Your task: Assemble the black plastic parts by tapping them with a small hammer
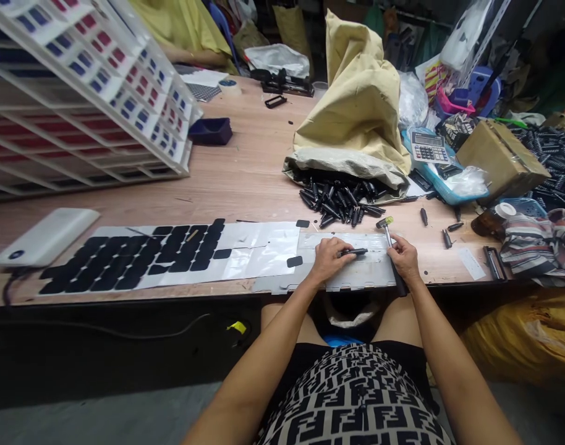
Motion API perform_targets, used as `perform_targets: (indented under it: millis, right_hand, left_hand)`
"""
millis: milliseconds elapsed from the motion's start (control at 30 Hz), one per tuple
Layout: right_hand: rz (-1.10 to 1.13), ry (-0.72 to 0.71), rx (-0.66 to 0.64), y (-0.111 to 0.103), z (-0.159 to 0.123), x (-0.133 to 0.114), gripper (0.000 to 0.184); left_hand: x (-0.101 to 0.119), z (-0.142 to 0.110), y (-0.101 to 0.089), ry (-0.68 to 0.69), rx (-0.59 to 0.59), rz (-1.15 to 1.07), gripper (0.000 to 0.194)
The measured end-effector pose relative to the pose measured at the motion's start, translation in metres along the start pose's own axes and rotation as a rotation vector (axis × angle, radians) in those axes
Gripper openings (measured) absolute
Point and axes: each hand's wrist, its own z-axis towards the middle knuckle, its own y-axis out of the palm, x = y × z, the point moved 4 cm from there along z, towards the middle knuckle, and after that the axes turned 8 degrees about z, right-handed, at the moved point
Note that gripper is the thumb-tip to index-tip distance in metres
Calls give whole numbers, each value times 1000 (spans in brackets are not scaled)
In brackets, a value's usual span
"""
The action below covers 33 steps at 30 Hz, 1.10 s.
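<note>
Closed around a slim black cylindrical part (355,251), my left hand (329,259) rests over a grey board (305,281) at the table's front edge. My right hand (404,258) grips a small hammer (386,230) by its handle, with the yellow-tipped head up and the dark grip end pointing down past the edge. Just beyond both hands, a heap of black cylindrical parts (338,203) spills from the mouth of a beige sack (352,117). Several similar loose parts (446,238) lie to the right.
On the left, black rounded pieces (125,259) cover a white sheet (259,238) near a white power bank (48,238). A large white crate (138,93) stands behind. To the right are a calculator (429,148), a cardboard box (500,161), a bottle (493,219) and striped cloth (542,244).
</note>
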Motion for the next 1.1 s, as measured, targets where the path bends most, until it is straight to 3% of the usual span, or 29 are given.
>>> perform_targets:
  millis: [167,267,567,733,867,967,1100]
  right_hand:
    - [-15,-15,5,0,0,2,51]
    - [-9,-25,6,0,0,0,51]
    - [-19,-33,17,0,0,0,50]
    - [-14,-38,18,0,-1,0,50]
    - [-20,-36,19,1,-1,0,50]
    - [-29,-33,20,1,0,1,50]
    - [-23,-24,21,1,0,1,50]
  left_hand:
    - [17,-56,3,299,-49,19,15]
    - [23,-78,6,380,-22,95,16]
    - [30,-84,12,423,26,253,20]
    - [33,-91,11,420,14,215,23]
    - [28,-72,-3,314,41,23,26]
    - [8,-33,-23,87,199,-38,22]
    - [-29,24,-43,-232,381,82,21]
